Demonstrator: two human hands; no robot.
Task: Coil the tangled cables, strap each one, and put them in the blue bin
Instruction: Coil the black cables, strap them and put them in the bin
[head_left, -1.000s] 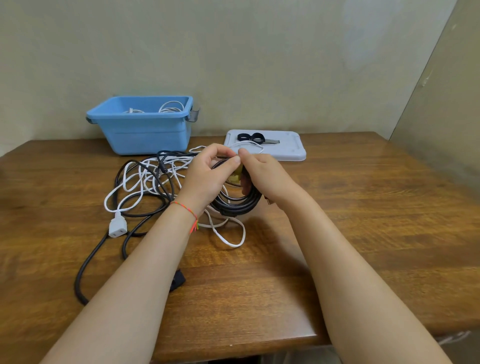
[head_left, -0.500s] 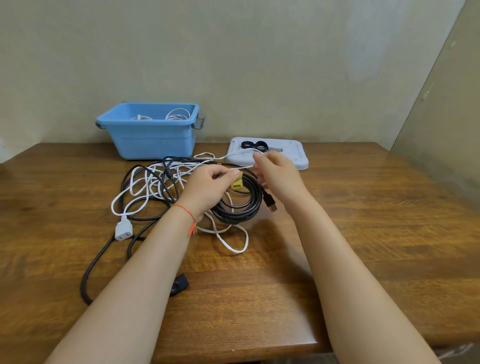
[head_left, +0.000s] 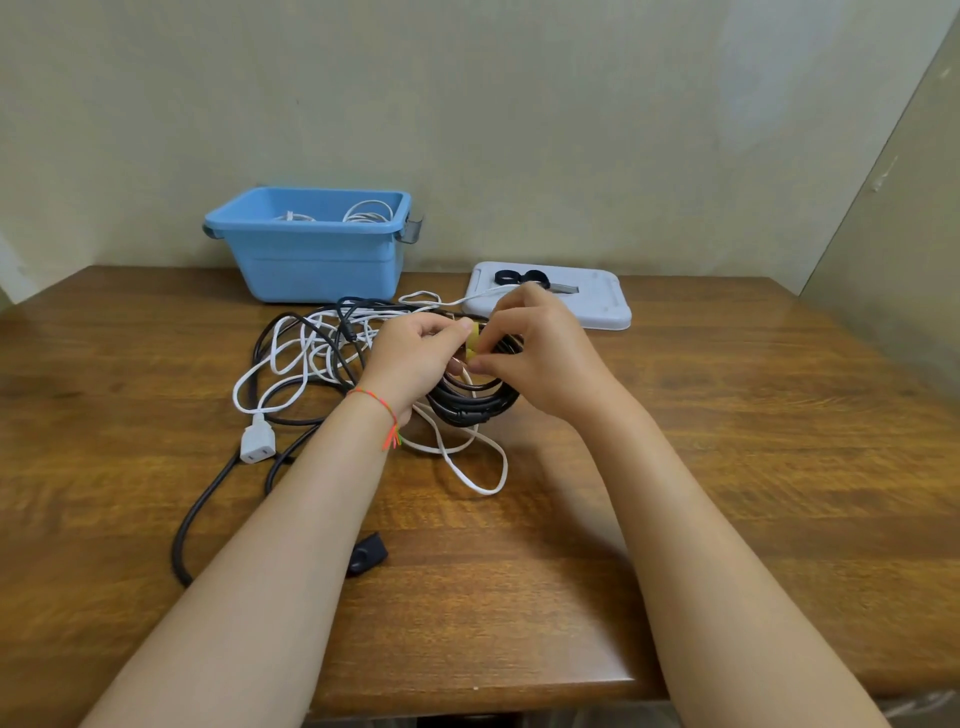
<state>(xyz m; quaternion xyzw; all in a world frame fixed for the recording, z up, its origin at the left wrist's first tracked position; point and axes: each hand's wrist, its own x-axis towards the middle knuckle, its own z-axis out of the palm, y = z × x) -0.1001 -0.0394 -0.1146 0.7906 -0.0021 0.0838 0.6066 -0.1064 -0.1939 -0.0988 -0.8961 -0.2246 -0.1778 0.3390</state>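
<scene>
A coiled black cable (head_left: 475, 404) stands on edge in the middle of the wooden table (head_left: 727, 441). My left hand (head_left: 415, 358) grips the coil's top left. My right hand (head_left: 540, 358) pinches a yellow strap (head_left: 471, 347) wrapped at the coil's top, right next to my left thumb. Left of the coil lies a tangle of white cable (head_left: 306, 358) and black cable (head_left: 208, 499), ending in a white plug (head_left: 257, 447). The blue bin (head_left: 317, 260) stands at the back left with white coiled cables (head_left: 366, 212) inside.
A pale grey tray (head_left: 597, 306) behind my hands carries black straps (head_left: 519, 278). A white cable loop (head_left: 478, 467) lies in front of the coil. A small black connector (head_left: 366, 553) sits by my left forearm. Walls close off the back and right.
My right hand had reached back toward the tray side and has returned to the coil's top, now pinching the yellow strap beside my left thumb. The left hand stayed on the coil.
</scene>
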